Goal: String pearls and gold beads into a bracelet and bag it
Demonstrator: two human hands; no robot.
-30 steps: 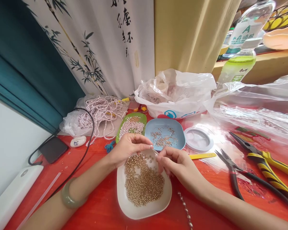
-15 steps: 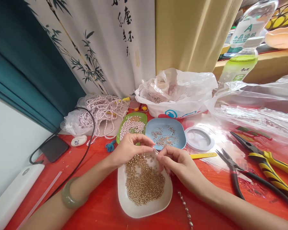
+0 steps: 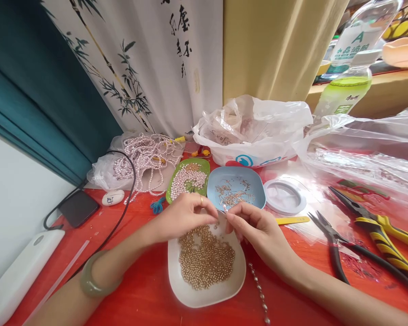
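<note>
- Gold beads (image 3: 206, 260) fill a white dish (image 3: 185, 294) on the red table (image 3: 143, 299), right under both hands.
- Left hand (image 3: 182, 217) is pinched shut, thumb and forefinger closed on something tiny at the dish's far rim; it is too small to tell what, likely 1 bead or pin.
- Right hand (image 3: 255, 226) is pinched the same way, its fingertips nearly touching the left's, and a small pale bead (image 3: 226, 210) seems to sit between them.
- Compared with 1 second ago, both hands have drifted up toward the blue dish (image 3: 255, 192) of metal pins, and the fingertips have closed in on each other; the camera has shifted slightly too.
- My reading is that a bead is being threaded at this point, with the pinch tightening for fine alignment.
- A beaded strand (image 3: 258, 290) trails down the table from under the right wrist.
- Nearby lie a green dish (image 3: 172, 190) of pearls, 2 pairs of pliers (image 3: 363, 246) at the right, and a jade bangle (image 3: 91, 280) on the left wrist.
</note>
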